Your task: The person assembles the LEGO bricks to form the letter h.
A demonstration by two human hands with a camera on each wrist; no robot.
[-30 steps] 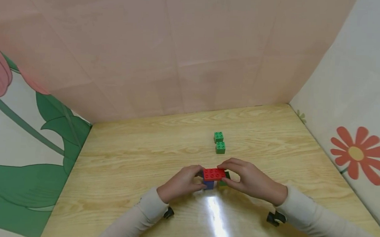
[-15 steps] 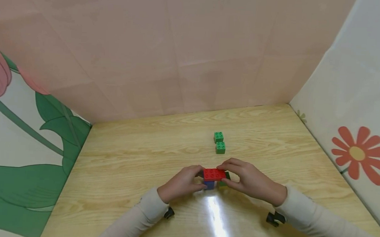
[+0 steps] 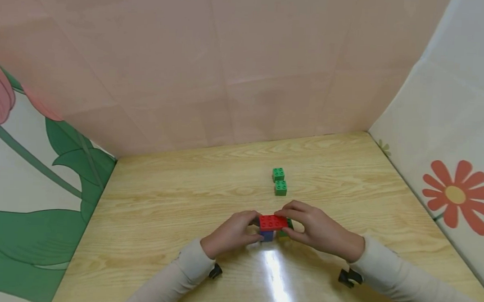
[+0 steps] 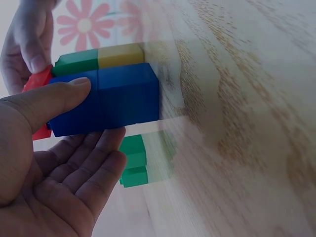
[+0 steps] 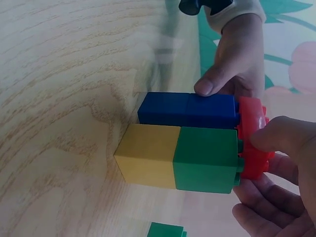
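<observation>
A red brick [image 3: 273,222] with studs on top bridges two short stacks standing on the table. One stack is of blue bricks [image 4: 123,96]; the other has a green brick [image 5: 207,159] on a yellow brick [image 5: 148,155]. The left hand [image 3: 234,231] grips the blue stack, its thumb on the near face and fingers behind. The right hand [image 3: 315,226] pinches the red brick at its right end, thumb in front. In the right wrist view, studs of the green brick show in a gap below the red brick, which leans slightly.
Two green bricks [image 3: 280,188] sit one behind the other on the wooden table [image 3: 175,193], beyond the hands. A pinkish sheet [image 3: 229,69] rises at the table's back. Flower-patterned walls [image 3: 470,134] stand at both sides.
The right hand's fingers have shifted very slightly left along the red brick. The left hand, the stacks and the two green bricks stay in place.
</observation>
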